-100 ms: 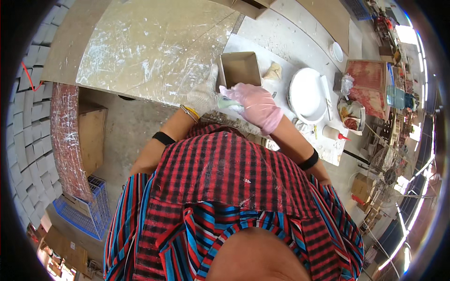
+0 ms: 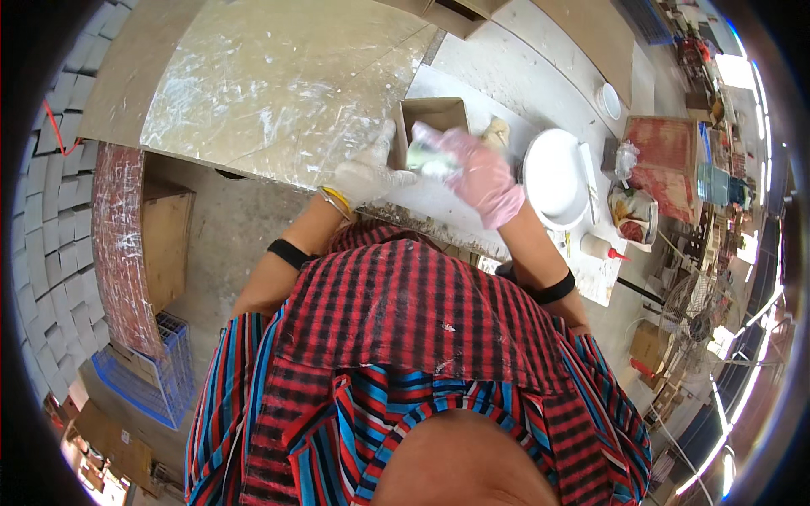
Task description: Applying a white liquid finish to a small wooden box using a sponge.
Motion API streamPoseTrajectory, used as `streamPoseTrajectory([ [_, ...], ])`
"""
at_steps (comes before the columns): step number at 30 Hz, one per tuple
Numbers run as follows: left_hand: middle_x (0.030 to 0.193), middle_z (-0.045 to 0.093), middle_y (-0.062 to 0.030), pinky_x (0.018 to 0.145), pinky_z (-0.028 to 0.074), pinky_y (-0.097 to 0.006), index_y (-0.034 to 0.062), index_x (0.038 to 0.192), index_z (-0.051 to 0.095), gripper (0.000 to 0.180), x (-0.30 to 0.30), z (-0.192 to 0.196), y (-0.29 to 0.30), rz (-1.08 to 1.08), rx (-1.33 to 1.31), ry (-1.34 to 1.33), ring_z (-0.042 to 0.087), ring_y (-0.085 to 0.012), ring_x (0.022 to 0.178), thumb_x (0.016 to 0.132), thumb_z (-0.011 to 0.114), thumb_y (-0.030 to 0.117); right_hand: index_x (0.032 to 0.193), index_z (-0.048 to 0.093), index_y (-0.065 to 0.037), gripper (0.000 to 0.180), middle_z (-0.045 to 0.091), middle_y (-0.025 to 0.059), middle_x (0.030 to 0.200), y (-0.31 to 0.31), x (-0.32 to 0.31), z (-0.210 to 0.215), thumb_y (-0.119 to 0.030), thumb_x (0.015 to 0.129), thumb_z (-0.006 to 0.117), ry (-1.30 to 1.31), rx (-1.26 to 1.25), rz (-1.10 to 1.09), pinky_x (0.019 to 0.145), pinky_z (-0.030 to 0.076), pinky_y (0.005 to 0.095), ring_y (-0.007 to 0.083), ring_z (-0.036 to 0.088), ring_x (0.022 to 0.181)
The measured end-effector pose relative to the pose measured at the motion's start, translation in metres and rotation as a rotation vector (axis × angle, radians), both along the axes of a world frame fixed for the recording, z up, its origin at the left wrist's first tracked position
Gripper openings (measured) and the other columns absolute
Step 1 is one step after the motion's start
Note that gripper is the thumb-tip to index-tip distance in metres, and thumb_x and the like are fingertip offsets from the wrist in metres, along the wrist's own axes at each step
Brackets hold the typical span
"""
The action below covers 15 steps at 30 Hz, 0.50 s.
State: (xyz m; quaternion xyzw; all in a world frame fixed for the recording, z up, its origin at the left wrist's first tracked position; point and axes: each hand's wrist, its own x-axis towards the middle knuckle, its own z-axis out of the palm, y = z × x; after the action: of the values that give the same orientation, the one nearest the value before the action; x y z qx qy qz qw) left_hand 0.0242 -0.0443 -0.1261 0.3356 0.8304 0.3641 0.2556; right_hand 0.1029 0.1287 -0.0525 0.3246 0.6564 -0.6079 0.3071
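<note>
My right hand (image 2: 483, 175), in a pink glove, grips a small green and white object (image 2: 430, 160) that is blurred by motion. My left hand (image 2: 367, 174), in a white glove, meets it from the left and holds its near end, with one finger raised against the box edge. Both hands hover over the front of the paint-smeared worktable (image 2: 278, 76), right beside an open brown cardboard box (image 2: 432, 114). What the object is cannot be made out.
A round white plate (image 2: 555, 177) lies right of the hands, with a small squeeze bottle (image 2: 601, 247), a bowl of red stuff (image 2: 631, 218) and a red-stained board (image 2: 662, 148) beyond. A blue crate (image 2: 160, 379) and a wooden box (image 2: 164, 240) stand on the floor at left.
Both hands have shifted slightly up and to the right, closer to the cardboard box, with the object still between them.
</note>
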Motion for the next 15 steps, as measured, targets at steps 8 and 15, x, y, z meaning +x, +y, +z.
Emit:
streamPoseTrajectory([
  [8, 0.111, 0.053, -0.0258, 0.085, 0.042, -0.039, 0.0036, 0.129, 0.036, 0.068, -0.019, 0.032, 0.023, 0.074, 0.044, -0.218, 0.053, -0.0367, 0.103, 0.08, 0.051, 0.049, 0.12, 0.049, -0.019, 0.045, 0.057, 0.0076, 0.101, 0.002, -0.057, 0.008, -0.02, 0.077, 0.061, 0.966, 1.155, 0.615, 0.083, 0.046, 0.0349, 0.0255, 0.055, 0.097],
  [15, 0.094, 0.056, -0.0293, 0.071, 0.044, -0.048, -0.0026, 0.134, 0.017, 0.067, 0.002, 0.021, 0.024, 0.229, -0.069, 0.209, 0.056, -0.0431, 0.083, 0.087, 0.042, 0.038, 0.112, 0.058, -0.021, 0.033, 0.057, 0.0074, 0.105, 0.032, -0.073, -0.001, -0.033, 0.082, 0.052, 0.946, 1.181, 0.756, 0.083, 0.045, 0.0352, 0.025, 0.054, 0.098],
])
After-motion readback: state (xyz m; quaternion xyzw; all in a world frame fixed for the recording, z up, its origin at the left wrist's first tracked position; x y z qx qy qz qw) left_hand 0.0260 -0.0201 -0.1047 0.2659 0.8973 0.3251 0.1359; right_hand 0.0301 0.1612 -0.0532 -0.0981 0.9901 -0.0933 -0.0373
